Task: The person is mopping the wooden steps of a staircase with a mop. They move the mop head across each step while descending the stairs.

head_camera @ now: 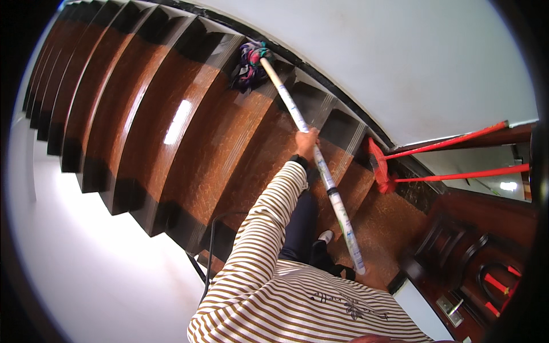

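Observation:
A mop with a long patterned white handle [291,105] slants across the stairs. Its multicoloured cloth head [253,64] lies on a step beside the wall. My left hand [306,142] is closed around the middle of the handle, below a striped sleeve and black cuff. At the handle's lower end, close to my body, is bare skin of my right hand or wrist [372,279], beside a black band; its fingers cannot be made out, so its grip is unclear.
Polished brown stone stairs [193,141] with black edges curve up to the left. A red broom [377,165] and another red-handled tool [463,173] lean at the right, near a dark wooden door [463,244]. A white wall [386,64] borders the steps.

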`<act>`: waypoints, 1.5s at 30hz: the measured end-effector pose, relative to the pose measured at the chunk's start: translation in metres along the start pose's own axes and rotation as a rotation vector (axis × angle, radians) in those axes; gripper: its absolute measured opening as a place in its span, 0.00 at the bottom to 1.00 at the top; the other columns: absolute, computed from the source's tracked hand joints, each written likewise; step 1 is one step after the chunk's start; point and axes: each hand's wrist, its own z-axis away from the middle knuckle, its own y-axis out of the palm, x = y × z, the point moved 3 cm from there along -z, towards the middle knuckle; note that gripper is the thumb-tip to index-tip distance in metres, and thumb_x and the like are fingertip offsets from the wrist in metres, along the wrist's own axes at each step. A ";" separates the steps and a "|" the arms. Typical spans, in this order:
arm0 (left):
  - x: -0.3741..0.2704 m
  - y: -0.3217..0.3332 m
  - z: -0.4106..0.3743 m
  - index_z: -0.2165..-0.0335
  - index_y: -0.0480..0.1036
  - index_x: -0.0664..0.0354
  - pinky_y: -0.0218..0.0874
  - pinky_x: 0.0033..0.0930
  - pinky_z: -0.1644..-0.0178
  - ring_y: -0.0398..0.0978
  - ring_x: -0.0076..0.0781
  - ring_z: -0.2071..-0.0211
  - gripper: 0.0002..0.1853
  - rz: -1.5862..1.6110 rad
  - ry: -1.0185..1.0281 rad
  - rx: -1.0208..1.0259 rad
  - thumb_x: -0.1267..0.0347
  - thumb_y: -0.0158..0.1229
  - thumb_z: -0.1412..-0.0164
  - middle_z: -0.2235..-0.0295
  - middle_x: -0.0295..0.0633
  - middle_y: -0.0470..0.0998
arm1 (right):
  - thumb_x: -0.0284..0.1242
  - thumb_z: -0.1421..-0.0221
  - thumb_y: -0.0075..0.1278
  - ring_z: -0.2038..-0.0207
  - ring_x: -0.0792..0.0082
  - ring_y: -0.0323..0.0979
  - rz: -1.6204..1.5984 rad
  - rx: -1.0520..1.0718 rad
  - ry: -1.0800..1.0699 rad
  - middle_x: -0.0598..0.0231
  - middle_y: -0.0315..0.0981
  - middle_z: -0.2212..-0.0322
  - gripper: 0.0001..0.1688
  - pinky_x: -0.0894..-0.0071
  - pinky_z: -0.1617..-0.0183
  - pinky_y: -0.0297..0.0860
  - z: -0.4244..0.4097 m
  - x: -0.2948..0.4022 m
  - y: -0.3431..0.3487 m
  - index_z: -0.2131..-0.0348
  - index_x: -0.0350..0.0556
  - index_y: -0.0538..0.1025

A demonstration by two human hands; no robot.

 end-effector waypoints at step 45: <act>0.067 -0.034 0.030 0.84 0.64 0.69 0.53 0.32 0.89 0.62 0.33 0.91 0.15 0.138 0.004 -0.112 0.67 0.54 0.53 0.89 0.43 0.64 | 0.20 0.62 0.51 0.67 0.75 0.65 0.107 -0.208 -0.605 0.59 0.68 0.70 0.31 0.76 0.62 0.62 -0.040 -0.091 0.018 0.54 0.38 0.63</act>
